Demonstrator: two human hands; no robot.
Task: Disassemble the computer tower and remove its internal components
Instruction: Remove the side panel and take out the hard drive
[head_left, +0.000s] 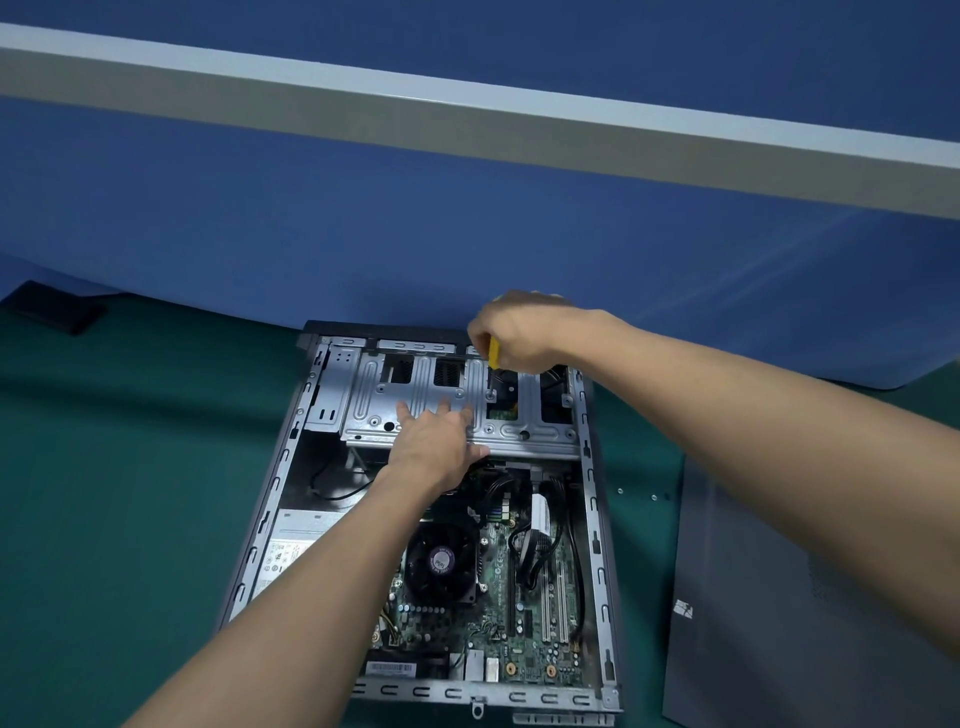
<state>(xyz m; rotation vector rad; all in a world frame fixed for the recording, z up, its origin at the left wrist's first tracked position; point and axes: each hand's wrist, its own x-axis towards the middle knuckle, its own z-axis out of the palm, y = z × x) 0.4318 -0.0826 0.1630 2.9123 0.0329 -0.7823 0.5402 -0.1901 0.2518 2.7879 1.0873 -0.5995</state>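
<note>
Head view: the computer tower (431, 519) lies open on its side on the green table (130, 493), directly under both my hands. My left hand (431, 441) rests flat, fingers straight, on the metal drive cage (457, 400). My right hand (519, 332), just beyond it and to its right, is curled round a yellow-handled screwdriver (493, 353) pointing down at the cage's far edge; the tip is hidden. Below my left wrist sit the cooler fan (441, 561) and motherboard (519, 623). Risks, in my judgement: a slipping tip could drop through the cage openings, and a freed screw could fall onto the board. The side panel (779, 597) lies under my right forearm.
</note>
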